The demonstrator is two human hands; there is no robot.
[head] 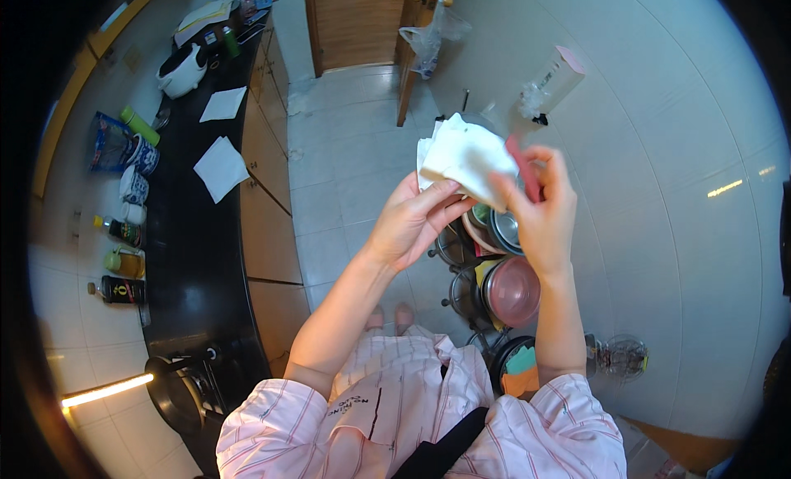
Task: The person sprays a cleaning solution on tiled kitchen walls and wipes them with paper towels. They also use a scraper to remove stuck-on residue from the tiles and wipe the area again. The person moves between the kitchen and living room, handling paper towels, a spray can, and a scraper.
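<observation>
My left hand [420,216] grips a small stack of white paper sheets or napkins [466,158] by the lower left edge, thumb on top. At their right side is my right hand [547,195], slightly blurred, with its thumb over the sheets' edge and a red, flat thing [524,167] between its fingers. What the red thing is, I cannot tell. Both hands are raised over the floor beside the wall. On the black countertop [198,232] to the left lie a white folded sheet [222,169] and a second white sheet [224,104] farther back.
Below my right hand stand racks with a pink bowl [513,290] and other bowls. Bottles [123,289], a green flask [140,125] and a white appliance [183,71] line the counter. A frying pan [175,395] is at lower left. Plastic bags [432,43] hang on an open door.
</observation>
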